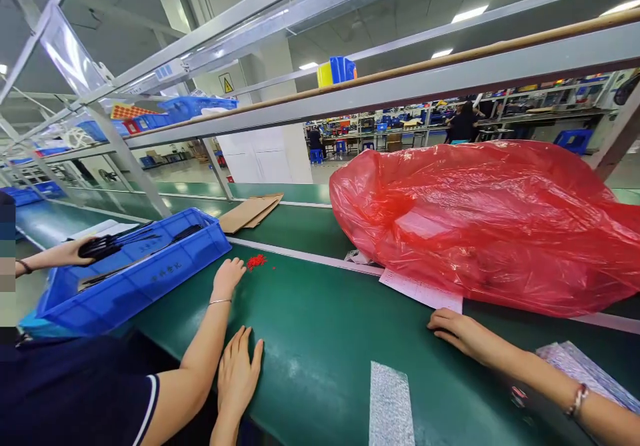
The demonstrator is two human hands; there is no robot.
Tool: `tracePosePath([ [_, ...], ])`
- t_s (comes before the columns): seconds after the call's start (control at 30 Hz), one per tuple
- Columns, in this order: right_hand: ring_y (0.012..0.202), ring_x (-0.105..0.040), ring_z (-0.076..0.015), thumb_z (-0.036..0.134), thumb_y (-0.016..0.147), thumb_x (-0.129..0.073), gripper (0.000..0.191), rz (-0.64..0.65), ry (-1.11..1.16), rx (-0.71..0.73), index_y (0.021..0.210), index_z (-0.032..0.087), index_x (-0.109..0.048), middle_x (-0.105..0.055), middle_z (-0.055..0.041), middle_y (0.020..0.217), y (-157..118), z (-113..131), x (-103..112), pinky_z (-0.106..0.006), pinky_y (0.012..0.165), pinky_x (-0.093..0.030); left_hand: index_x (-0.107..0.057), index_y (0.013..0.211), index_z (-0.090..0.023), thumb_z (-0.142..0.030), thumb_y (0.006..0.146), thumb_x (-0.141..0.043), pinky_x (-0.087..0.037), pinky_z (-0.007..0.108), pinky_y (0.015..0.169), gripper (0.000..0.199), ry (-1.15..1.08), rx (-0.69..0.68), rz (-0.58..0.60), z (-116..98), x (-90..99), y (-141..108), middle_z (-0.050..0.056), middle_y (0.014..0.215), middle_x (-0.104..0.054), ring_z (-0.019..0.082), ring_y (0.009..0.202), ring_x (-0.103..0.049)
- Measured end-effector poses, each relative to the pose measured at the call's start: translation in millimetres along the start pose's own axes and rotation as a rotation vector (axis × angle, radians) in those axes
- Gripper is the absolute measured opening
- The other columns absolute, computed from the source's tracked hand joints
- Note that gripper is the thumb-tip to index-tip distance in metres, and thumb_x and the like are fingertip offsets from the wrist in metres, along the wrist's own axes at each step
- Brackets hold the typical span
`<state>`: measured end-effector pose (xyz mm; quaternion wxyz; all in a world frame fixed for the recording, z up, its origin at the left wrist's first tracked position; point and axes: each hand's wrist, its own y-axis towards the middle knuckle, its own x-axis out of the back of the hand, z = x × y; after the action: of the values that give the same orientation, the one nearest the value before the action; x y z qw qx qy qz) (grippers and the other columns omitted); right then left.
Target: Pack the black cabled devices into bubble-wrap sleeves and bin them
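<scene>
My left hand [240, 371] lies palm down on the edge of the green table [310, 339], fingers spread, holding nothing. At right, my right hand [457, 331] rests on the table with slightly bent fingers beside the lower edge of a white sheet of paper [425, 291]. That sheet lies partly under a large red plastic bag [480, 226]. A silvery grey strip [390, 406] is on the table between my hands. Small red pieces [257, 261] form a little pile farther back, left of centre.
A co-worker's hand [230, 276] is beside the red pile; another [80, 253] holds black parts over a blue crate [165, 269]. Flat cardboard [250, 211] lies behind the crate. Silvery packets [590, 373] lie at right, near my forearm. A metal shelf rail [425, 89] crosses above.
</scene>
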<state>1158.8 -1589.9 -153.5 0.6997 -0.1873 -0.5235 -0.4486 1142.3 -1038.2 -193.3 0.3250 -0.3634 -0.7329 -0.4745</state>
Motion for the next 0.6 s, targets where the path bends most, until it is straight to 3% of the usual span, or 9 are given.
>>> tracePosePath([
  [0.1,0.08,-0.066,-0.0217,0.034,0.103,-0.034,0.032,-0.031,-0.02,-0.004,0.09,0.024,-0.061,-0.067,-0.0087,0.093,1,0,-5,-0.035,0.073,-0.054,-0.058,0.137,-0.01,-0.057,0.097,-0.026,-0.041,0.052,0.117,0.069,-0.033,0.005,0.004,1,1.3,1,0.017,0.148,-0.057,0.034,0.139,-0.05],
  [0.27,0.063,-0.058,-0.0196,0.031,0.095,-0.041,0.019,-0.098,-0.08,-0.023,0.078,0.025,-0.049,-0.06,-0.0043,0.075,3,-8,-18,-0.033,0.061,-0.046,-0.059,0.134,-0.01,-0.053,0.099,-0.031,-0.042,0.054,0.117,0.063,-0.093,-0.017,-0.045,4,-3.7,-1,0.019,0.146,-0.058,0.034,0.139,-0.05],
  [0.37,0.057,-0.052,-0.0159,0.031,0.095,-0.045,0.022,-0.101,-0.099,0.004,0.073,0.025,-0.045,-0.056,-0.0003,0.067,31,-3,-23,-0.031,0.057,-0.041,-0.061,0.131,-0.013,-0.049,0.099,-0.036,-0.043,0.055,0.117,0.055,-0.12,-0.025,-0.093,2,-4.8,-1,0.018,0.143,-0.06,0.033,0.137,-0.053],
  [0.47,0.062,-0.054,-0.0131,0.036,0.101,-0.054,0.026,-0.035,-0.09,0.097,0.079,0.021,-0.055,-0.058,0.0023,0.073,106,28,-30,-0.029,0.061,-0.046,-0.063,0.129,-0.015,-0.044,0.099,-0.041,-0.045,0.055,0.116,0.047,-0.148,-0.019,-0.132,-1,-4.2,-11,0.017,0.142,-0.062,0.033,0.136,-0.055],
  [0.6,0.084,-0.066,-0.017,0.04,0.101,-0.063,0.024,0.079,-0.073,0.217,0.103,0.016,-0.066,-0.068,-0.0019,0.098,258,106,-61,-0.035,0.077,-0.057,-0.068,0.125,-0.02,-0.034,0.101,-0.042,-0.051,0.053,0.111,0.038,-0.189,-0.043,-0.175,8,-8.6,-25,0.012,0.14,-0.065,0.03,0.134,-0.058],
])
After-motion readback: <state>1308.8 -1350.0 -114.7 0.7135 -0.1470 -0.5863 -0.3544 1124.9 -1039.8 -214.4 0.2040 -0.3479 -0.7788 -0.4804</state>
